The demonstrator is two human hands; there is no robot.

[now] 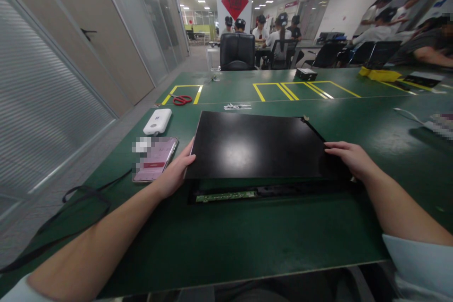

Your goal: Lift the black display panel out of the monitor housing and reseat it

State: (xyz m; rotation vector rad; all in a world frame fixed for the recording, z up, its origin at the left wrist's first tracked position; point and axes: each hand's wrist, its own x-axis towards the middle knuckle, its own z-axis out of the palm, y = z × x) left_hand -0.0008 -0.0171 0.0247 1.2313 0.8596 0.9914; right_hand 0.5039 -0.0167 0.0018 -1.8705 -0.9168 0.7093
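A glossy black display panel (262,148) is held by its two side edges above the green table. My left hand (180,168) grips its left edge, thumb on the front face and fingers hidden behind. My right hand (348,158) pinches the right side, near a thin black strip and a small light tab at the lower corner. Below the panel's near edge, a narrow green circuit board (226,196) lies in a dark strip or frame; whether it joins the panel I cannot tell.
Left of the panel lie a phone (155,160), a white power bank (157,121) and a black strap (88,193). Farther back are red-handled scissors (182,100), white scraps (237,106), a small black box (306,74) and a yellow tray (380,74). Several people sit beyond the table.
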